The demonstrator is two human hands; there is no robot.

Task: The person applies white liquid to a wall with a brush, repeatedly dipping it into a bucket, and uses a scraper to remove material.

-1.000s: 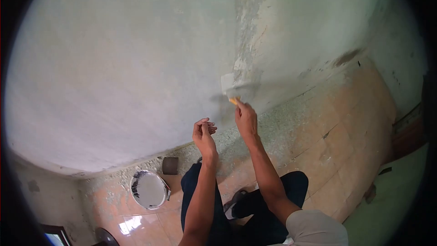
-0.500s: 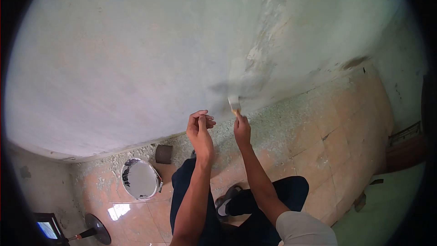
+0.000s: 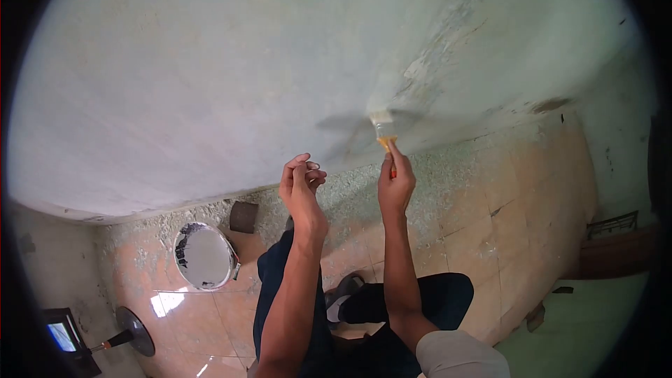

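Observation:
My right hand (image 3: 397, 180) is closed round the yellow handle of a paintbrush (image 3: 384, 133). The brush points upward, its pale bristles against the lower part of the whitish-green wall (image 3: 210, 84). A red tip of the handle shows below my fingers. Left of it, my left hand (image 3: 302, 185) hovers in front of the wall's base with fingers loosely curled and partly apart. Nothing shows in that hand. On the floor to the left stands a white bucket (image 3: 234, 260) with pale grey paint inside and dark smears along its inner wall.
A small dark brown block (image 3: 243, 217) lies beside the bucket. Paint flakes (image 3: 343, 192) litter the tiled floor (image 3: 469, 245) along the wall. A round black base (image 3: 136, 331) stands at lower left, near a dark-framed mirror or screen (image 3: 63, 337). Rough, stained patches mark the wall.
My right hand has moved up and to the right with the paintbrush, whose bristles now sit higher on the wall. My left hand stays curled, shifted slightly as the view moved.

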